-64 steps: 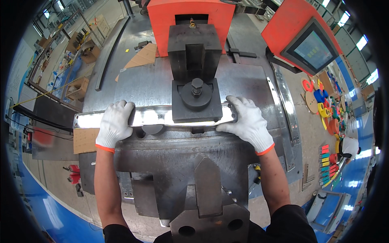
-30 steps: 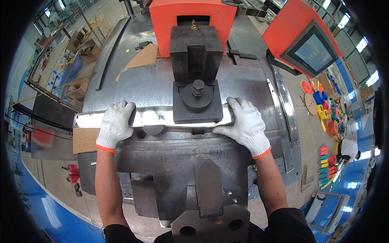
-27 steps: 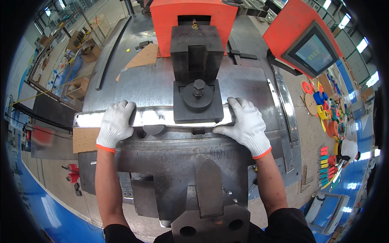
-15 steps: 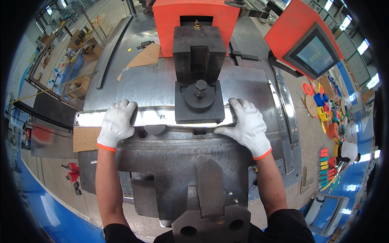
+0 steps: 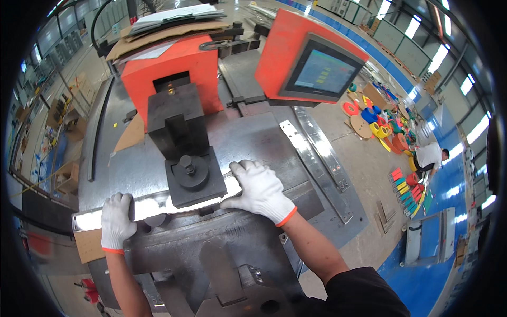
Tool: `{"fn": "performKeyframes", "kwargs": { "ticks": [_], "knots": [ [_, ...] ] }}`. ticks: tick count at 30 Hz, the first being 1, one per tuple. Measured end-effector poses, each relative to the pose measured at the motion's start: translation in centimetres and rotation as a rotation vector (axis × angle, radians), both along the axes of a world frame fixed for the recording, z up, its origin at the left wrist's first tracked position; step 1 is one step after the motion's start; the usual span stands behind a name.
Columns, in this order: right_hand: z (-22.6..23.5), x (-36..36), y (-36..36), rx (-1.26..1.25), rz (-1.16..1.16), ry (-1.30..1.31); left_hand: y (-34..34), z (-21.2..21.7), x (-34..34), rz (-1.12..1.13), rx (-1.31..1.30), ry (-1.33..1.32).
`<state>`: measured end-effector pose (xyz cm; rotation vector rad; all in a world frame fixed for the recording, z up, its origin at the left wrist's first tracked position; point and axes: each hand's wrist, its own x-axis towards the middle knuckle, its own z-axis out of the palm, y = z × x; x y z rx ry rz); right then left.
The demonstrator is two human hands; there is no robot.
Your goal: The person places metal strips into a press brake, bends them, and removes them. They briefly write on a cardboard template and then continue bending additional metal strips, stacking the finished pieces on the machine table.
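A long, shiny flat metal bar [image 5: 151, 207] lies across the work table, passing under a dark steel press block [image 5: 198, 189] with a large bolt on top. My left hand [image 5: 117, 221], in a white knit glove with an orange cuff, grips the bar near its left end. At the right end my right hand [image 5: 259, 191], gloved the same way, closes on the bar with its thumb along the near edge. Just below the bar, between the left hand and the block, a dark rounded steel piece [image 5: 156, 220] shows. The block hides the bar's middle.
Behind the block stands a red machine housing [image 5: 177, 66] with cardboard and papers on top. A red control box with a lit screen [image 5: 325, 72] is at the far right. Finished-looking flat bars [image 5: 317, 150] lie right. Beyond, a person [image 5: 429, 157] bends over coloured rolls.
The view has turned to the right, so the machine appears farther left and the control screen nearer the middle. Both hands keep hold of the bar under the block.
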<state>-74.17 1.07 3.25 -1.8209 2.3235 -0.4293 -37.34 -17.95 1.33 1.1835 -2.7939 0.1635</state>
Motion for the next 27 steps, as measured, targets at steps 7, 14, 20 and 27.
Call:
{"fn": "performKeyframes", "kwargs": {
  "ticks": [7, 14, 20, 27],
  "knots": [
    [0.8, 0.1, 0.2, 0.062, -0.026, 0.017, -0.1, -0.2, -0.2, 0.017, 0.005, -0.006],
    [0.4, 0.0, 0.3, 0.043, -0.019, -0.009, 0.1, -0.1, -0.3, 0.002, 0.007, 0.013],
    [0.7, 0.1, 0.5, 0.033, -0.005, 0.018, 0.6, 0.2, -0.2, 0.005, 0.007, 0.029],
    [0.1, -0.1, 0.1, -0.042, -0.009, 0.068, 0.9, 0.8, -1.6, 0.021, -0.002, 0.046]
  ]
}}
